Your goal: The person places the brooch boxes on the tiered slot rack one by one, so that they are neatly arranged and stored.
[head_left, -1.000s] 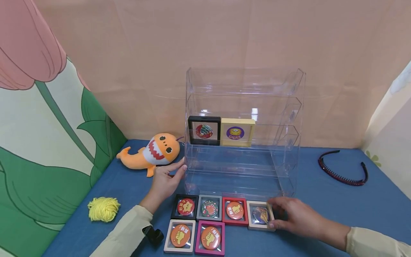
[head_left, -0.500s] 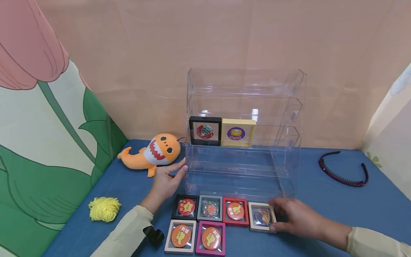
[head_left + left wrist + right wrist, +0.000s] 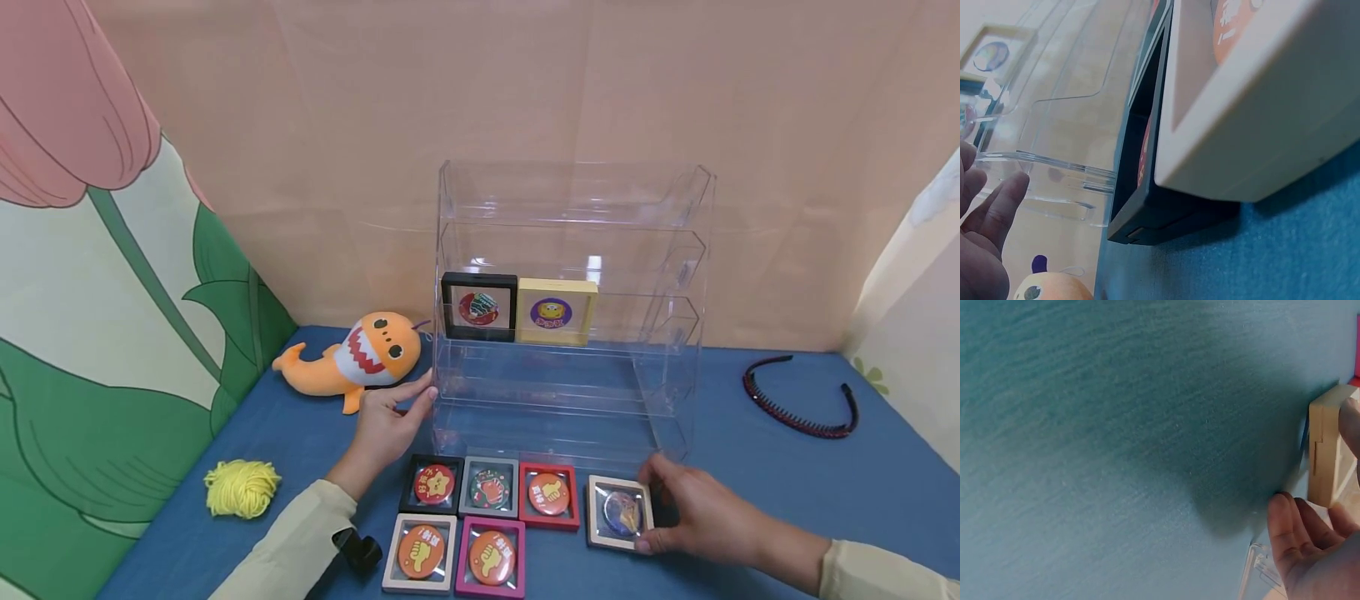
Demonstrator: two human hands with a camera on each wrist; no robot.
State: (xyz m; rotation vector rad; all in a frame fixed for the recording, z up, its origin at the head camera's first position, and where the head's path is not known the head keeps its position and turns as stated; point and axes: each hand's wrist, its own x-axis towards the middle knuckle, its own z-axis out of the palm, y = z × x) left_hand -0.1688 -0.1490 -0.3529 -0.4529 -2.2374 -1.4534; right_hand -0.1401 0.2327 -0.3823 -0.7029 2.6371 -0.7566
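1. At the front of the blue cloth (image 3: 570, 571) lie an off-white frame (image 3: 420, 553) and a magenta frame (image 3: 491, 557); from the left wrist, the off-white one looms large, cut off, blocking what lies behind.
2. Just behind, a black frame (image 3: 432, 484), a grey frame (image 3: 489, 487) and a red frame (image 3: 548, 497) form a row, their small lettering hard to read.
3. Right of the red one, apart from it, is the cream frame (image 3: 619, 513). The right hand (image 3: 697, 512) pinches its right side between thumb and fingers. Glare blurs its badge; the right wrist view cuts it off.
4. Well to the left sits a yellow yarn bundle (image 3: 242, 488).
5. The left hand (image 3: 385, 429), fingers nearly straight, touches the left side of the clear shelf (image 3: 573, 223); its lower fingers are hard to make out.
6. Beyond that hand lies an orange shark plush (image 3: 382, 350), cut off in the left wrist view.
7. Far right rests a dark hairband (image 3: 802, 418).
8. Behind a clear shelf lip stand a black-rimmed box (image 3: 480, 307) and a yellow box (image 3: 558, 312).
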